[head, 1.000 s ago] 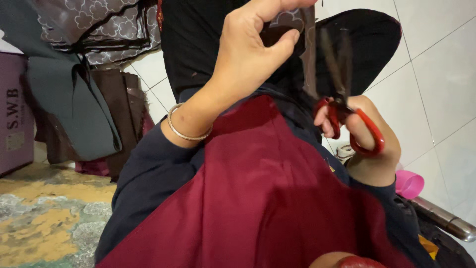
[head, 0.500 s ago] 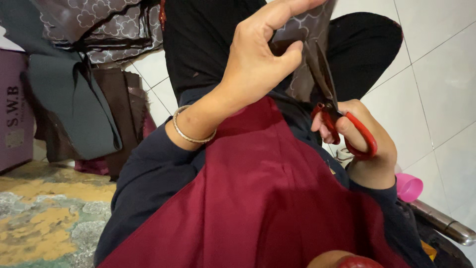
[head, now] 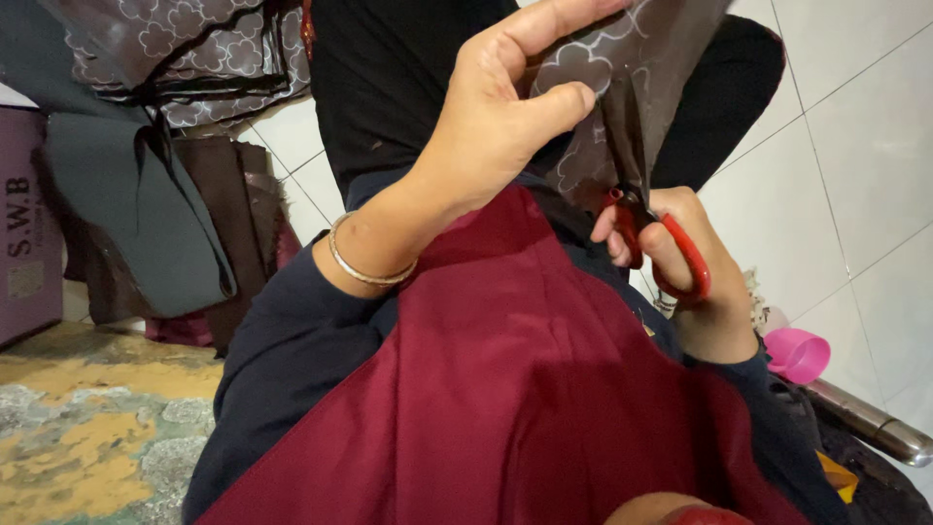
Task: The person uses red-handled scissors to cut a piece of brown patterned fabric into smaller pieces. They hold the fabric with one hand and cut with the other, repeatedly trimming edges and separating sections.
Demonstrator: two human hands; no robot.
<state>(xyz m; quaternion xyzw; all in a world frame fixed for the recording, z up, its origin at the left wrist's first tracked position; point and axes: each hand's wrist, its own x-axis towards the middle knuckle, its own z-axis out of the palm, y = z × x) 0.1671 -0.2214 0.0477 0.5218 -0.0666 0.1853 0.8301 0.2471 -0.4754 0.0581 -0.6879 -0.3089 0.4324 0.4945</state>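
My left hand (head: 496, 126) is raised and pinches the edge of a brown fabric piece (head: 632, 68) printed with white cloud shapes, between thumb and fingers. A thin bangle (head: 364, 270) circles that wrist. My right hand (head: 695, 277) grips red-handled scissors (head: 661, 243), whose dark blades (head: 630, 146) point up into the same fabric just right of the left thumb. A maroon cloth (head: 505, 389) lies over my lap beneath both hands, over dark blue sleeves.
More patterned brown fabric (head: 185, 58) and grey-green cloth (head: 126, 204) hang at the left beside a purple box (head: 29, 243). A worn mat (head: 87, 428) lies lower left. White floor tiles (head: 855, 146), a pink cup (head: 797, 355) and a metal bar (head: 870, 423) are at the right.
Both hands and the fabric have shifted slightly right and up in view. The scissors blades have drawn closer together along the fabric's edge.
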